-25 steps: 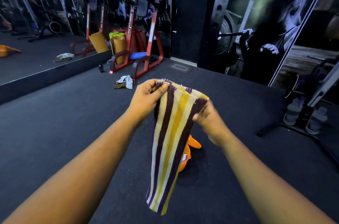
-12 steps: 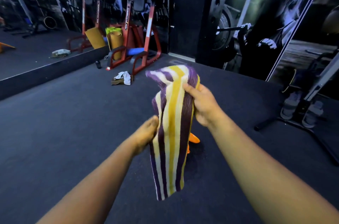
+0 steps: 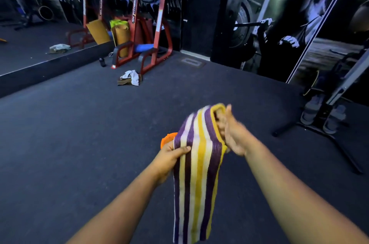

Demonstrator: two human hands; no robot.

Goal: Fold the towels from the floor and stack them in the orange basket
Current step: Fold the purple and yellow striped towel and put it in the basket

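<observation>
Head view looked down over a dark gym floor (image 3: 79,133). At far left a mirror (image 3: 40,23) reflected a crumpled cloth. Next came a red weight rack (image 3: 157,29) with rolled mats propped against it, and in front of its foot a small heap of loose towels (image 3: 129,78) lay on the floor.

Nearer, the left hand (image 3: 169,158) pinched the left edge of a purple, yellow and white striped towel (image 3: 196,173) — thumb on top, fingers curled beneath. Just behind that hand a sliver of the orange basket (image 3: 167,138) showed, mostly hidden by the towel. The towel was draped over in mid-air, its long end hanging down between the forearms. The right hand (image 3: 232,135), blurred, pressed against the towel's upper right fold with its fingers straight and close together. Beyond it — at far right — a dark stand (image 3: 319,123) stood by the wall mural.
</observation>
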